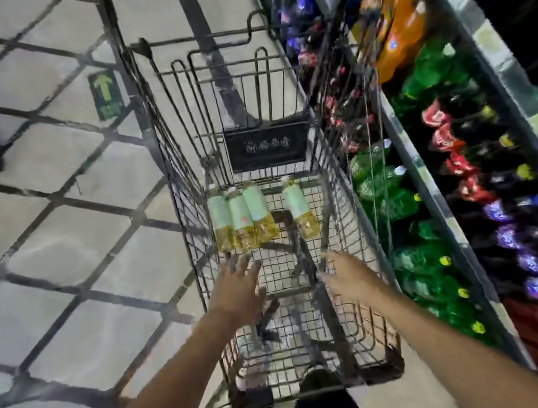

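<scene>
**Both hands in the cart, nothing gripped**

I have the left hand (238, 287) and the right hand (346, 272) reaching down into the cart (183, 167), fingers spread and straight, holding nothing.

The bottles (242, 219) lie flat on the wire floor at the far end, caps pointing away from me. The left fingertips are just short of their bases.

My worries from here:
- Neither hand is on the handle, so a push on the wire could roll the cart forward.
- The bottles lie loose, so a clumsy touch may send one rolling.
- The view is smeared, so I may misjudge the reach.
- The drinks shelf (432, 198) is close on the right — a wide elbow could clip it.

The count is four bottles — three side by side and touching, and a lone bottle (299, 210) apart to their right. There are two hands and one cart.
</scene>
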`<state>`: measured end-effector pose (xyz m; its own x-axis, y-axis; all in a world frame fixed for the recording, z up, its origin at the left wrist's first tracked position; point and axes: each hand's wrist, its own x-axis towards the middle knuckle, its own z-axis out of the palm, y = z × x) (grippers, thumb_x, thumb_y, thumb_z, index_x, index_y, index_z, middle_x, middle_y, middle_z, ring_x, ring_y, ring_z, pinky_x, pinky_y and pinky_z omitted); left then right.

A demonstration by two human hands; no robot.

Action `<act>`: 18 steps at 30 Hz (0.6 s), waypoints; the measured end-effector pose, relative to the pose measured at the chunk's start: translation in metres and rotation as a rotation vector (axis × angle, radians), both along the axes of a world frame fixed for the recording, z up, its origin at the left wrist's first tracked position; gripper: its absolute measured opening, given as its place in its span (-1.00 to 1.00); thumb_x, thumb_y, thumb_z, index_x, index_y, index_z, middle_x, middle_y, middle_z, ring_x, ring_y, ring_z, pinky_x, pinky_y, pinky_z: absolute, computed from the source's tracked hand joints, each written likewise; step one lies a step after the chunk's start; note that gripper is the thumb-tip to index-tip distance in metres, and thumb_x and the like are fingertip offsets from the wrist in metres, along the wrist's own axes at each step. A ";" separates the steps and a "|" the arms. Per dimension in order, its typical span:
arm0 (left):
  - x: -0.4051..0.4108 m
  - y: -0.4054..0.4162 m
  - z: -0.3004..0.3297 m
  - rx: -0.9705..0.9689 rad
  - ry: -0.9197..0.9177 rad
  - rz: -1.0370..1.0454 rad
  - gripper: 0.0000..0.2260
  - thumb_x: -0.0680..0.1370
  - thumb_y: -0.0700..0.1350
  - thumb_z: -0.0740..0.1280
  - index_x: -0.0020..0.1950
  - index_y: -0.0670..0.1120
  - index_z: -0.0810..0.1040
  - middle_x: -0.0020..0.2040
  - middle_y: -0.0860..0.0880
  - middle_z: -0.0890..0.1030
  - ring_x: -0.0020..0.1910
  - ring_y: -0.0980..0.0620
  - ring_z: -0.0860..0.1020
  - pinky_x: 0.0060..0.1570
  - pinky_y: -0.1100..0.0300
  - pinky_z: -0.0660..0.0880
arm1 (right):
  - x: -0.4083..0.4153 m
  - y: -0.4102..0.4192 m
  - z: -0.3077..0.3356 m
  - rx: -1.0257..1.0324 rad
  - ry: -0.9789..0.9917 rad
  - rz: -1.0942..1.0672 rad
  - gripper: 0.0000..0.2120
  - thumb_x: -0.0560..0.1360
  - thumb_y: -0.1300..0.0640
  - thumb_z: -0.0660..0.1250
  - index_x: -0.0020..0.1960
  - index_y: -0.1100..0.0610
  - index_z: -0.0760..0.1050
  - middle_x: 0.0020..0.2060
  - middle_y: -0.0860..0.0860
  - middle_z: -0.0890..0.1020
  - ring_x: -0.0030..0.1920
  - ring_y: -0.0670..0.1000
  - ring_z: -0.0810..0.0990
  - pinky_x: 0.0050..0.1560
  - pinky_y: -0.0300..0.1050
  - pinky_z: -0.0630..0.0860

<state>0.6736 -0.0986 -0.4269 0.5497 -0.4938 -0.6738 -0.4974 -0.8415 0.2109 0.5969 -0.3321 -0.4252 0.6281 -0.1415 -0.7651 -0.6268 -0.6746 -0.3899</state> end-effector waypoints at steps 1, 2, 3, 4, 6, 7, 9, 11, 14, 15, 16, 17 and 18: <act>0.005 -0.007 -0.016 0.023 0.010 0.000 -0.39 0.68 0.16 0.11 0.67 -0.03 0.04 0.68 -0.10 -0.03 0.65 -0.17 -0.10 0.57 -0.07 -0.21 | 0.012 -0.004 -0.018 0.002 -0.004 0.000 -0.51 0.61 0.01 0.34 0.50 0.09 0.37 0.34 0.08 0.54 0.25 0.10 0.60 0.19 -0.09 0.51; 0.010 -0.013 -0.033 0.054 0.019 -0.005 -0.38 0.68 0.20 0.08 0.67 -0.02 0.02 0.68 -0.10 -0.06 0.65 -0.18 -0.12 0.57 -0.08 -0.21 | 0.023 -0.009 -0.038 0.005 -0.003 0.004 -0.51 0.61 0.02 0.34 0.50 0.08 0.36 0.35 0.06 0.54 0.23 0.08 0.60 0.16 -0.10 0.52; 0.015 -0.019 -0.052 0.087 0.033 -0.024 -0.37 0.68 0.24 0.04 0.67 -0.02 0.00 0.68 -0.09 -0.09 0.65 -0.18 -0.15 0.57 -0.09 -0.23 | 0.032 -0.014 -0.058 0.004 0.010 -0.001 -0.50 0.61 0.02 0.34 0.51 0.08 0.34 0.33 0.07 0.55 0.21 0.08 0.61 0.12 -0.12 0.53; 0.017 -0.024 -0.071 0.108 0.053 -0.036 -0.36 0.68 0.27 0.00 0.67 -0.01 -0.01 0.67 -0.09 -0.11 0.64 -0.17 -0.18 0.56 -0.09 -0.26 | 0.042 -0.019 -0.079 -0.002 0.020 -0.020 -0.50 0.61 0.02 0.35 0.51 0.08 0.34 0.27 0.08 0.58 0.17 0.10 0.63 0.08 -0.11 0.55; 0.019 -0.032 -0.103 0.133 0.108 -0.045 -0.37 0.68 0.28 -0.04 0.67 -0.02 -0.01 0.67 -0.10 -0.13 0.63 -0.16 -0.22 0.54 -0.06 -0.29 | 0.057 -0.028 -0.119 -0.045 0.005 -0.064 -0.54 0.59 0.00 0.37 0.44 0.08 0.39 0.08 0.09 0.62 0.02 0.11 0.64 -0.02 -0.03 0.59; 0.019 -0.035 -0.118 0.139 0.120 -0.032 -0.37 0.69 0.26 -0.04 0.67 -0.03 -0.01 0.67 -0.10 -0.13 0.64 -0.15 -0.23 0.54 -0.04 -0.29 | 0.063 -0.031 -0.138 -0.078 -0.020 -0.086 -0.58 0.57 0.01 0.38 0.38 0.10 0.43 0.02 0.08 0.61 -0.03 0.10 0.63 -0.07 -0.02 0.60; 0.022 -0.039 -0.144 0.147 0.128 -0.003 -0.39 0.70 0.23 -0.03 0.67 -0.04 -0.03 0.67 -0.10 -0.13 0.64 -0.15 -0.20 0.56 -0.01 -0.24 | 0.075 -0.035 -0.175 -0.107 -0.071 -0.149 -0.61 0.56 0.07 0.39 0.34 0.14 0.46 0.06 0.09 0.59 -0.02 0.08 0.59 -0.09 -0.05 0.58; 0.026 -0.044 -0.166 0.136 0.155 0.037 -0.36 0.69 0.21 0.07 0.67 -0.04 -0.04 0.68 -0.10 -0.13 0.65 -0.14 -0.17 0.58 -0.02 -0.15 | 0.086 -0.036 -0.207 -0.112 -0.130 -0.238 -0.58 0.57 0.09 0.40 0.38 0.16 0.43 0.16 0.10 0.53 0.02 0.02 0.51 -0.19 -0.36 0.43; 0.026 -0.046 -0.190 0.115 0.179 0.099 -0.26 0.64 0.14 0.24 0.67 -0.02 -0.09 0.67 -0.08 -0.20 0.65 -0.16 -0.18 0.58 0.01 -0.14 | 0.100 -0.035 -0.247 -0.146 -0.149 -0.301 -0.49 0.57 0.06 0.40 0.45 0.18 0.36 0.31 0.15 0.43 0.18 0.08 0.47 -0.09 -0.40 0.29; 0.025 -0.044 -0.197 0.096 0.165 0.122 -0.28 0.65 0.13 0.24 0.67 -0.02 -0.07 0.67 -0.07 -0.20 0.65 -0.15 -0.17 0.56 0.04 -0.18 | 0.105 -0.033 -0.257 -0.151 -0.143 -0.310 -0.44 0.56 0.05 0.40 0.48 0.19 0.32 0.34 0.16 0.41 0.24 0.11 0.47 0.00 -0.32 0.32; 0.023 -0.043 -0.201 0.070 0.148 0.146 -0.33 0.66 0.11 0.20 0.67 -0.02 -0.04 0.67 -0.06 -0.19 0.65 -0.15 -0.16 0.53 0.07 -0.21 | 0.109 -0.032 -0.264 -0.146 -0.136 -0.320 -0.39 0.56 0.03 0.41 0.50 0.19 0.29 0.35 0.17 0.40 0.27 0.13 0.46 0.02 -0.23 0.36; 0.020 -0.041 -0.203 0.045 0.135 0.168 -0.37 0.67 0.11 0.15 0.67 -0.03 0.00 0.67 -0.07 -0.18 0.65 -0.15 -0.14 0.53 0.05 -0.22 | 0.114 -0.030 -0.269 -0.131 -0.139 -0.333 -0.37 0.55 0.02 0.43 0.51 0.20 0.27 0.36 0.17 0.39 0.28 0.14 0.46 0.05 -0.17 0.41; 0.017 -0.039 -0.205 0.023 0.120 0.174 -0.40 0.67 0.12 0.09 0.66 -0.04 0.04 0.68 -0.07 -0.15 0.65 -0.16 -0.12 0.59 -0.01 -0.16 | 0.118 -0.029 -0.273 -0.122 -0.147 -0.339 -0.36 0.54 0.01 0.44 0.49 0.21 0.28 0.35 0.18 0.40 0.28 0.15 0.47 0.07 -0.13 0.44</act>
<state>0.6909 -0.1372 -0.6314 0.5401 -0.3823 -0.7498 -0.3166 -0.9177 0.2399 0.7153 -0.3612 -0.6982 0.6320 -0.4443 -0.6350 -0.7654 -0.4862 -0.4216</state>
